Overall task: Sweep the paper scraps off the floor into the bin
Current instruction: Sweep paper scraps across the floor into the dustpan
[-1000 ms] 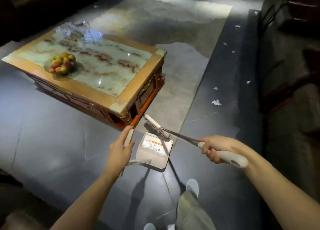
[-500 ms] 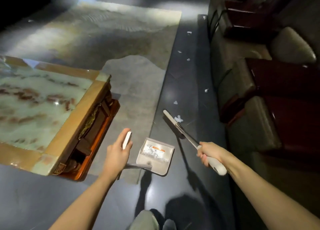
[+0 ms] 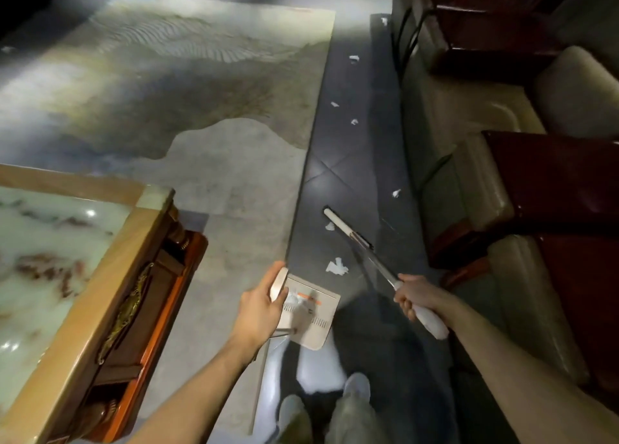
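Observation:
My left hand [image 3: 259,309] grips the pale handle of a white dustpan [image 3: 310,313], whose tray hangs low over the dark floor with a few scraps inside. My right hand [image 3: 413,296] grips the white handle of a long broom [image 3: 363,247]; its white head reaches forward to the floor. A crumpled paper scrap [image 3: 336,266] lies just ahead of the dustpan, left of the broom shaft. Another scrap [image 3: 330,226] lies beside the broom head. Further scraps [image 3: 396,193], [image 3: 354,121] dot the dark strip ahead.
A marble-topped wooden coffee table [image 3: 100,276] stands at the left. A pale patterned rug [image 3: 201,108] covers the floor ahead of it. Sofas and dark red armrests [image 3: 502,175] line the right side. My feet [image 3: 356,385] show at the bottom.
The view has swung right and forward along the dark floor strip. The broom head has moved away from the dustpan and out over the scraps; the table has slid to the left edge.

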`<action>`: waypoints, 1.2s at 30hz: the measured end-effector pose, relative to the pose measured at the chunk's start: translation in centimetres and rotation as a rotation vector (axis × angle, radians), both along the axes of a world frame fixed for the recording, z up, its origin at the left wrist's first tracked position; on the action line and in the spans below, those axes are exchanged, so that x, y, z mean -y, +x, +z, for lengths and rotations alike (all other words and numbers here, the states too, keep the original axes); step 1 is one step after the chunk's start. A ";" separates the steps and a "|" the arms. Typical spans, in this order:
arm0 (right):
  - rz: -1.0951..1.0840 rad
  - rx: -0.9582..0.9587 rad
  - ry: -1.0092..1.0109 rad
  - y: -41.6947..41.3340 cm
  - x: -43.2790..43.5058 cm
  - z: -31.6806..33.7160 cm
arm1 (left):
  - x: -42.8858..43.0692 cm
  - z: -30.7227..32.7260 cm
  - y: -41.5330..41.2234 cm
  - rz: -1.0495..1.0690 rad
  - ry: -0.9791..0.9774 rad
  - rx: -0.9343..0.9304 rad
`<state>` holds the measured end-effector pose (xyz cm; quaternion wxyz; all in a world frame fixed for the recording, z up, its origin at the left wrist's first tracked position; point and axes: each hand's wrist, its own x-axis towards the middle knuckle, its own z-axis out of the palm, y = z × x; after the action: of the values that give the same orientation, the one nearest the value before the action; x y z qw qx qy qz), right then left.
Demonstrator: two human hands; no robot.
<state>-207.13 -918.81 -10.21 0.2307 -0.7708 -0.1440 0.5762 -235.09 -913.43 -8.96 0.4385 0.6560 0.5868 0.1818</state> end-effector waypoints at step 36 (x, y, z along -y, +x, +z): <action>-0.002 -0.401 -0.307 16.9 -12.0 6.3 | -13.3 0.0 17.2 0.027 0.009 0.004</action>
<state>-190.28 -906.80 -3.90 0.1354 -0.6672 -0.0052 0.7325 -217.88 -900.10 -8.97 0.4341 0.6496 0.5940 0.1918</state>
